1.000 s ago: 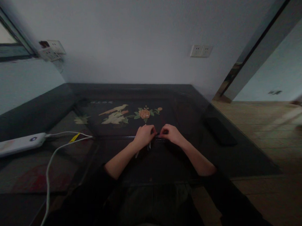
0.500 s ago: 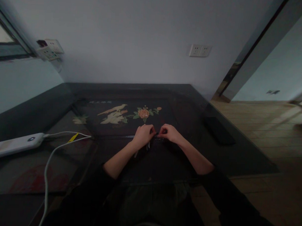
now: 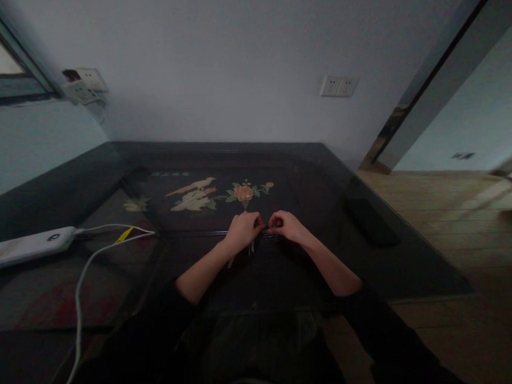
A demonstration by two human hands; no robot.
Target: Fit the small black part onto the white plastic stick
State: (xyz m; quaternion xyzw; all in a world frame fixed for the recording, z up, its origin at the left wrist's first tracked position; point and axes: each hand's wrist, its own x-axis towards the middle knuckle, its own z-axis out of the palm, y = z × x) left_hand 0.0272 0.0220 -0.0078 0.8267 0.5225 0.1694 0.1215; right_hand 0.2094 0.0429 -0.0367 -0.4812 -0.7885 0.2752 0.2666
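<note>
Near the middle of the dark, glossy table (image 3: 321,263), both my hands meet with bent fingers. My left hand (image 3: 246,225) is closed in a pinch, and my right hand (image 3: 285,224) pinches just beside it. Between the fingertips is a small dark piece, too dim and tiny to name. Thin pale strips (image 3: 252,248) show under my left hand and wrist; whether they join the dark piece I cannot tell.
A white power bank (image 3: 28,247) lies at the left, with a white cable (image 3: 82,286) bearing a yellow tag (image 3: 125,234). To the right rests a flat black object (image 3: 371,221). A bird-and-flower picture (image 3: 194,195) decorates the tabletop. Behind stands a wall with sockets (image 3: 339,86).
My hands stay in almost the same place. The right fingertips have shifted very slightly against the small dark piece; nothing else has visibly moved.
</note>
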